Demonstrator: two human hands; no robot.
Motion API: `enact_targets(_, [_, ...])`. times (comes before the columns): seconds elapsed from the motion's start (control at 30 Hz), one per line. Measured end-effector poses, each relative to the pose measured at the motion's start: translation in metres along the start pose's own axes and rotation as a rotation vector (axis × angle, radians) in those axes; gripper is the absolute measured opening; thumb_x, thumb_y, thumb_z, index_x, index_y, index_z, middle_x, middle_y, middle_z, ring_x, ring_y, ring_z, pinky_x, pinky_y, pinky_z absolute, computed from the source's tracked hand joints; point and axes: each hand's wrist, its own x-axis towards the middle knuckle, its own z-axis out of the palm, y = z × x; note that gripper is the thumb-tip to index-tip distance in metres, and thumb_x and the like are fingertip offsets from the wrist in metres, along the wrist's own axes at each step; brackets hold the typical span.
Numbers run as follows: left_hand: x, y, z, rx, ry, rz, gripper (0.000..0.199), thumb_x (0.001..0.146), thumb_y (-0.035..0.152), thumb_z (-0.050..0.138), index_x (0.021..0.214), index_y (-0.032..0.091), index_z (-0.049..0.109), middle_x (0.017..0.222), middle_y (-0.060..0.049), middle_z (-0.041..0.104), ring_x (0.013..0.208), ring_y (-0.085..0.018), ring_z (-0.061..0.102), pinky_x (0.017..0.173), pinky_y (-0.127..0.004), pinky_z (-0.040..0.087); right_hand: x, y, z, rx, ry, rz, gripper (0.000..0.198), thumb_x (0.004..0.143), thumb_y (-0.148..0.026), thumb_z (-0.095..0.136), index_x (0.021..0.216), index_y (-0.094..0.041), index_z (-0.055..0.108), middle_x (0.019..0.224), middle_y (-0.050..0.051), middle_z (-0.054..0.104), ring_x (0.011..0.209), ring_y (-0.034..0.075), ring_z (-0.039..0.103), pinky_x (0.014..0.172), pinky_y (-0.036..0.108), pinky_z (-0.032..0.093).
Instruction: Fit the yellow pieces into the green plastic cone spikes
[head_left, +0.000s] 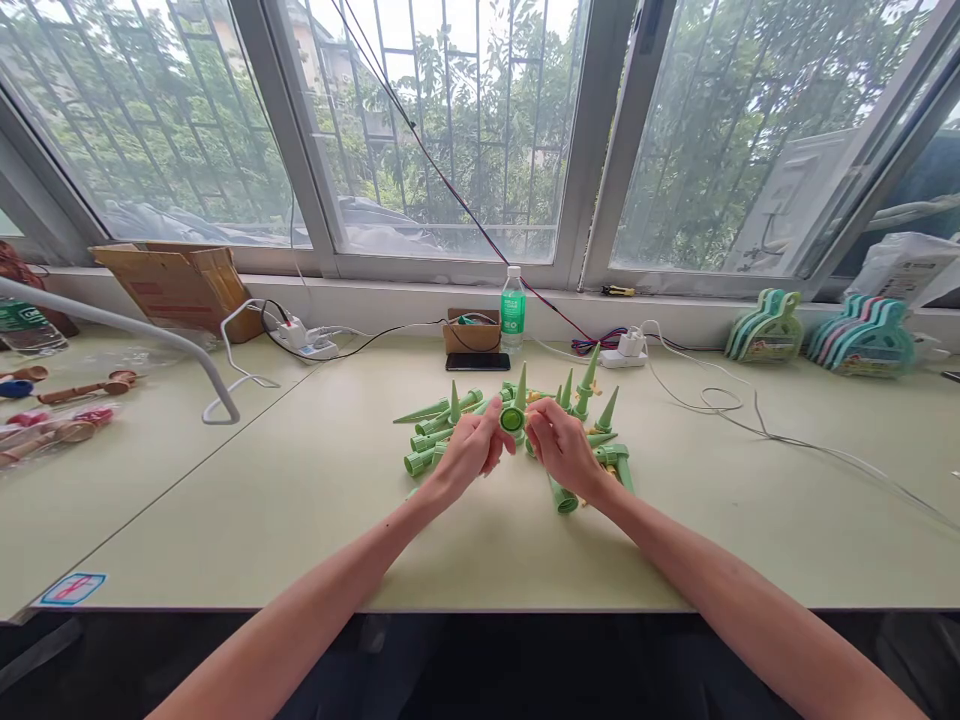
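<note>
My left hand (474,447) is closed round a green plastic plant watering spike (513,419), its round open end turned toward me and a pointed cone rising behind it. My right hand (562,446) pinches at the right side of this spike; whatever its fingertips hold is too small and hidden to make out. Several more green spikes (421,462) lie on the table to the left, with ribbed collars and pointed tips. Others (613,455) lie to the right, some with small yellow valves (595,388). My hands partly cover both groups.
Behind the spikes are a black phone (478,362), a small cardboard box (472,330) and a water bottle (513,310). White cables (757,425) cross the table at right. Green hangers (765,327) stand by the window. A grey curved bar (135,322) reaches in from the left.
</note>
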Motion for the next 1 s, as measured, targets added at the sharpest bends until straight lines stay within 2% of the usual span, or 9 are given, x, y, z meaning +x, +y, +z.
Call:
enact_targets(0.1, [-0.0005, -0.0001, -0.0003, -0.01, -0.041, -0.012, 0.068, 0.089, 0.066, 0.037, 0.05, 0.014, 0.055, 0.038, 0.0, 0.044, 0.033, -0.007, 0.035, 0.038, -0.023, 0.026, 0.0, -0.0004, 0.0, -0.01, -0.003, 0.006, 0.026, 0.101, -0.041, 0.035, 0.088, -0.021, 0.046, 0.058, -0.005, 0.047, 0.045, 0.009, 0.042, 0.048, 0.022, 0.035])
enact_targets(0.4, [0.0, -0.0051, -0.0029, 0.025, -0.042, 0.033, 0.063, 0.09, 0.063, 0.041, 0.051, 0.014, 0.051, 0.04, 0.0, 0.046, 0.034, -0.007, 0.036, 0.04, -0.022, 0.027, 0.0, -0.0031, -0.0006, -0.008, -0.012, 0.05, 0.029, 0.1, -0.045, 0.034, 0.09, -0.021, 0.047, 0.056, -0.005, 0.049, 0.043, 0.009, 0.043, 0.046, 0.021, 0.036])
enact_targets(0.63, [0.0009, -0.0078, -0.004, 0.046, -0.054, 0.064, 0.061, 0.092, 0.059, 0.041, 0.051, 0.015, 0.046, 0.042, 0.0, 0.048, 0.035, -0.006, 0.038, 0.039, -0.021, 0.027, 0.0, -0.0015, -0.0007, 0.01, -0.007, 0.065, 0.033, 0.1, -0.048, 0.035, 0.084, -0.021, 0.045, 0.056, -0.005, 0.048, 0.044, 0.009, 0.043, 0.045, 0.021, 0.035])
enact_targets(0.8, [-0.0003, -0.0056, -0.0049, 0.114, -0.06, 0.114, 0.057, 0.093, 0.057, 0.041, 0.054, 0.015, 0.047, 0.043, 0.001, 0.048, 0.036, -0.007, 0.04, 0.042, -0.021, 0.031, -0.0001, -0.0018, -0.0003, 0.007, -0.012, 0.083, 0.037, 0.1, -0.05, 0.032, 0.076, -0.022, 0.037, 0.055, -0.005, 0.045, 0.044, 0.009, 0.04, 0.045, 0.022, 0.034])
enact_targets(1.0, [-0.0033, -0.0016, -0.0042, 0.194, -0.057, 0.226, 0.049, 0.092, 0.055, 0.046, 0.061, 0.017, 0.043, 0.049, 0.003, 0.049, 0.041, -0.007, 0.043, 0.049, -0.023, 0.041, 0.0004, 0.0011, 0.0, 0.028, -0.014, 0.088, 0.043, 0.099, -0.057, 0.028, 0.072, -0.023, 0.031, 0.056, -0.005, 0.04, 0.045, 0.009, 0.037, 0.043, 0.023, 0.031])
